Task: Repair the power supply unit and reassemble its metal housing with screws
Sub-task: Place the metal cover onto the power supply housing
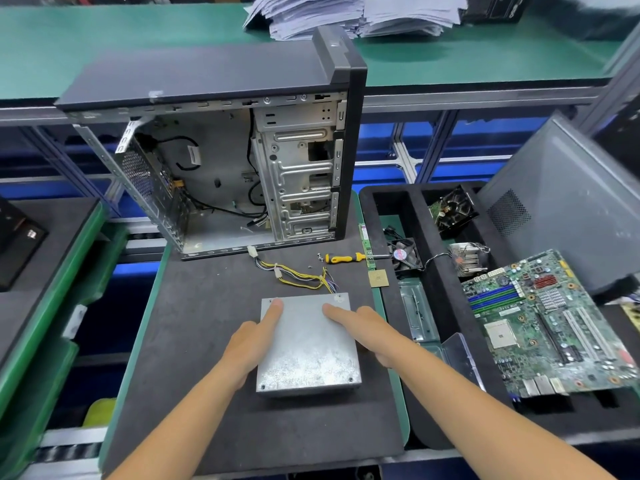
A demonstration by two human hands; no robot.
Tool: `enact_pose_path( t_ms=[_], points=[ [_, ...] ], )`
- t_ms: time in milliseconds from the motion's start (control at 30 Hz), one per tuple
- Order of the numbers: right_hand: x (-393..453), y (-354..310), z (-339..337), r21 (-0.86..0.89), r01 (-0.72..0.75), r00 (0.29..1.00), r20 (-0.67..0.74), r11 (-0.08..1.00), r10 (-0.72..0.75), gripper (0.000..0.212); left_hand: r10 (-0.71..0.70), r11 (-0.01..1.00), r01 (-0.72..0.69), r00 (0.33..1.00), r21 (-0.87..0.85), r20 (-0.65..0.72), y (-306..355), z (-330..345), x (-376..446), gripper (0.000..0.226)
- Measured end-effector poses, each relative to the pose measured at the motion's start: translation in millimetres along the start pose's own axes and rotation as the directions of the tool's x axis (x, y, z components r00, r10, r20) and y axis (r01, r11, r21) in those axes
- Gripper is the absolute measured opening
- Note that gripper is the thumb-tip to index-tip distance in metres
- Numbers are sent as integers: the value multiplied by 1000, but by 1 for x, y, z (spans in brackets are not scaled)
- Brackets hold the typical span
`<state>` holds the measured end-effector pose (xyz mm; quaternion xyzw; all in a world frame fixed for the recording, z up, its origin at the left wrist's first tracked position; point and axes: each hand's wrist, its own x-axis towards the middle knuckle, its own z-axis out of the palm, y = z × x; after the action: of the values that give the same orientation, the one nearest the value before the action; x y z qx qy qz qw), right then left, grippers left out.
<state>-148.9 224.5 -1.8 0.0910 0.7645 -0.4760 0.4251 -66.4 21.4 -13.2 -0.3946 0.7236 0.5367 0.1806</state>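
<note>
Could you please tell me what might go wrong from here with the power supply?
1. The wires trail loose from the power supply. Shifting it with the left hand and right hand could snag or pinch them.
2. The small screws lie loose beside the screwdriver and could easily get knocked away and lost.

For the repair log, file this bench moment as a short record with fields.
unit: power supply unit lies flat on dark mat, lid on
left hand: against unit's left edge, forefinger on top
right hand: on unit's right edge, forefinger on top
wires: yellow wire bundle leaves unit's far edge
tool: yellow screwdriver on mat beyond unit, untouched
screws: loose screws by its handle
</note>
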Motion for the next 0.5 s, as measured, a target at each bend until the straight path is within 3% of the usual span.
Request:
enact_pose_path(
  t_ms=[200, 500],
  points=[
    [-2, -3, -2, 57, -4, 999, 40, 998, 2, 118, -8, 1000, 8, 1000, -24, -5, 2, 0, -2, 92],
    [-3, -7, -4, 94, -14, 994, 108, 995, 3, 105, 49, 988, -31, 991, 149, -121, 7, 1, -3, 100]
  ],
)
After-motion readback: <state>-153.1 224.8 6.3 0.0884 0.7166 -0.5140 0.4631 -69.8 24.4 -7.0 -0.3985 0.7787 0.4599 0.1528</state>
